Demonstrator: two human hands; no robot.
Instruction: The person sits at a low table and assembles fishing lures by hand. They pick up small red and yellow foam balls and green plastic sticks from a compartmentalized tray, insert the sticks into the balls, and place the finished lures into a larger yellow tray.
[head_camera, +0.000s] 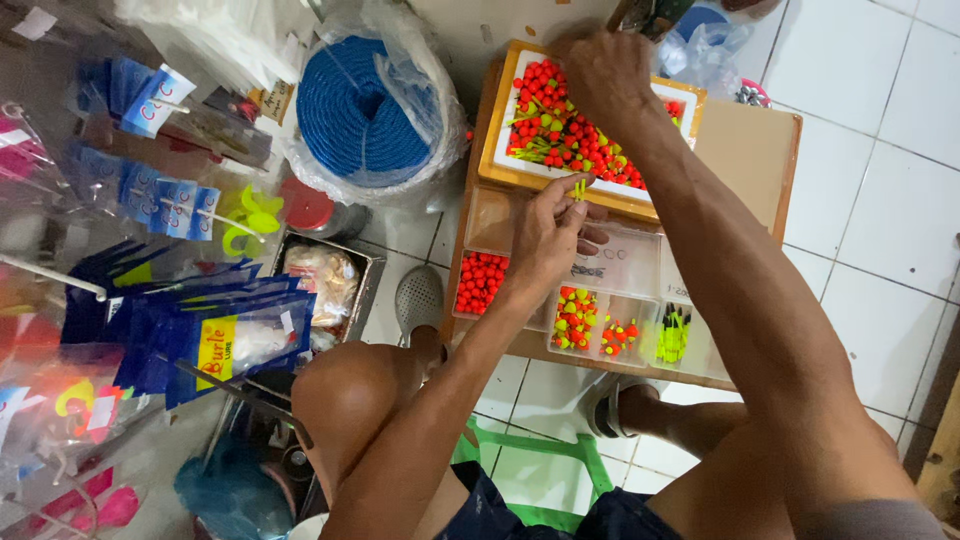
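Head view, left hand (548, 232) pinching small yellow-green pieces (579, 188), right hand (603, 72) seemingly closed among beads in tray (520, 58)

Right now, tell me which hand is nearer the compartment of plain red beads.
Left. The left hand hovers just beside the red beads in the clear box; the right hand is farther off, over the white tray.

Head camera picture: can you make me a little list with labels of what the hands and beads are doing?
left hand: pinches a small yellow-green piece
right hand: reaches into the white tray
white tray: full of red and yellow-green beads
clear box: compartments with red beads and mixed ones
beside: blue rope coil
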